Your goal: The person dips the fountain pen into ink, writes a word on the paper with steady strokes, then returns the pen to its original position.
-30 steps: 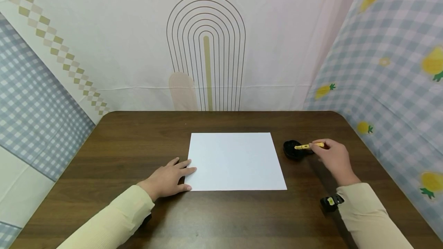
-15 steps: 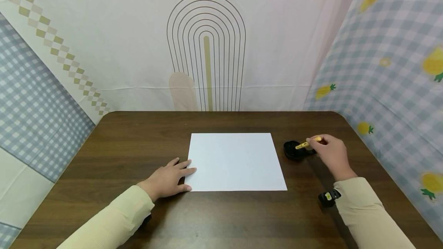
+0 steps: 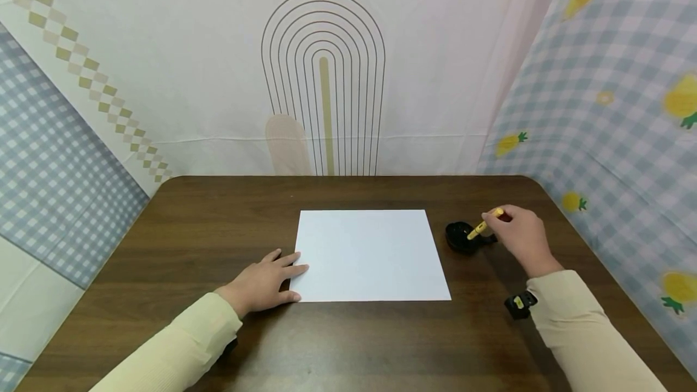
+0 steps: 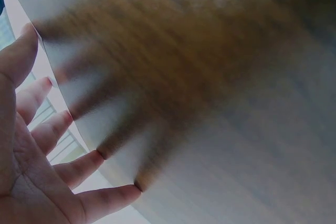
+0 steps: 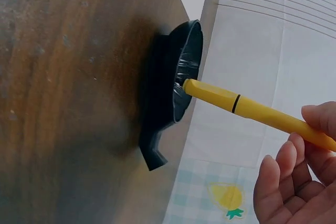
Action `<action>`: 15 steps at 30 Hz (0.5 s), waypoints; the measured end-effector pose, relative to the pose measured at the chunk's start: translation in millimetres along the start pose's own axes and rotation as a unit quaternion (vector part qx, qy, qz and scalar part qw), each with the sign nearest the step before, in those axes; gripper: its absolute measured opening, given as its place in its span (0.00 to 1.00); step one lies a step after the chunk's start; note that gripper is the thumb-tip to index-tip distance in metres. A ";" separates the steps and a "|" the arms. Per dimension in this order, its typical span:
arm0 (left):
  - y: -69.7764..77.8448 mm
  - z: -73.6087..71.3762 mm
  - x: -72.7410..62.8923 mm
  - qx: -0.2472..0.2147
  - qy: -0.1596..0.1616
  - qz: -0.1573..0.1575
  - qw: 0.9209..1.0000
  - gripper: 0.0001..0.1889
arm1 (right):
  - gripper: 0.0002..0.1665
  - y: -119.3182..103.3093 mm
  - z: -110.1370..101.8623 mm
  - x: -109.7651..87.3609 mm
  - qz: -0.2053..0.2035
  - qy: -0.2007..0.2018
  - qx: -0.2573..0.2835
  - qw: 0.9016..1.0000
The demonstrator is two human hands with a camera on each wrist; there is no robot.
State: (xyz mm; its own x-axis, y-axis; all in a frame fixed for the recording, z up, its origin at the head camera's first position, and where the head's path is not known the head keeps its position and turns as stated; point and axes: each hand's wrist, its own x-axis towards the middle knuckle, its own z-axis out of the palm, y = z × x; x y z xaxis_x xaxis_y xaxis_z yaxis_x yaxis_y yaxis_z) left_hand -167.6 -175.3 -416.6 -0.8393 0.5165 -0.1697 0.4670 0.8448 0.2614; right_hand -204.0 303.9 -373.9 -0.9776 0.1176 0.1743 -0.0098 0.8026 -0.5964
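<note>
My left hand (image 3: 260, 284) lies with spread fingers on the left edge of a blank white sheet of paper (image 3: 370, 256). In the left wrist view the fingertips (image 4: 126, 195) touch down along that edge. Off to the right, my right hand (image 3: 525, 241) pinches a yellow pen (image 3: 483, 225) between thumb and fingers near its upper end. The pen slants down, and its lower end is at the inside of a small black dish (image 3: 456, 238) with a short handle. The right wrist view shows a dark band around the pen (image 5: 268, 115) and the dish's raised rim (image 5: 195, 30).
Everything rests on a brown wood-grain table (image 3: 229, 210) with rounded far corners. A pale patterned cloth (image 3: 435, 65) hangs behind it, and a checked cloth (image 3: 626, 138) with pineapple prints hangs along the right. A black wrist device (image 3: 520, 305) is at the right sleeve.
The right hand has risen slightly toward the far side, tilting the pen more steeply with its lower end still at the dish. The left hand and paper stay in place.
</note>
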 end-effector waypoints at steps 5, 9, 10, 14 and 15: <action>-0.1 0.3 -0.2 0.001 0.001 0.005 1.000 0.31 | 0.25 -3.0 -1.2 0.5 -0.008 -0.017 -0.009 1.000; -0.4 0.4 -0.1 0.001 0.004 0.007 1.000 0.31 | 0.24 -4.7 -1.5 0.3 -0.015 -0.018 -0.013 1.000; -0.4 0.4 -0.1 0.001 0.004 0.008 1.000 0.31 | 0.23 -5.0 -1.6 0.2 -0.017 -0.017 -0.014 1.000; -0.2 -0.1 -0.3 -0.001 0.004 0.006 1.000 0.31 | 0.22 -5.7 -0.8 2.1 -0.021 -0.020 -0.018 0.999; -0.1 -0.2 -0.4 -0.001 0.003 0.004 1.000 0.31 | 0.22 -5.9 -0.4 2.5 -0.022 -0.021 -0.017 0.999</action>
State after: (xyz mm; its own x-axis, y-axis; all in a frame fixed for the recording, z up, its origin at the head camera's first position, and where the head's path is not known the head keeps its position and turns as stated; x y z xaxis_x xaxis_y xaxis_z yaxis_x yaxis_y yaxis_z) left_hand -167.3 -175.7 -416.4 -0.8369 0.5229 -0.1618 0.4738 0.8400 0.2645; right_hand -206.4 299.7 -369.6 -0.9843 0.0588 0.1664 -0.0455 0.8265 -0.5612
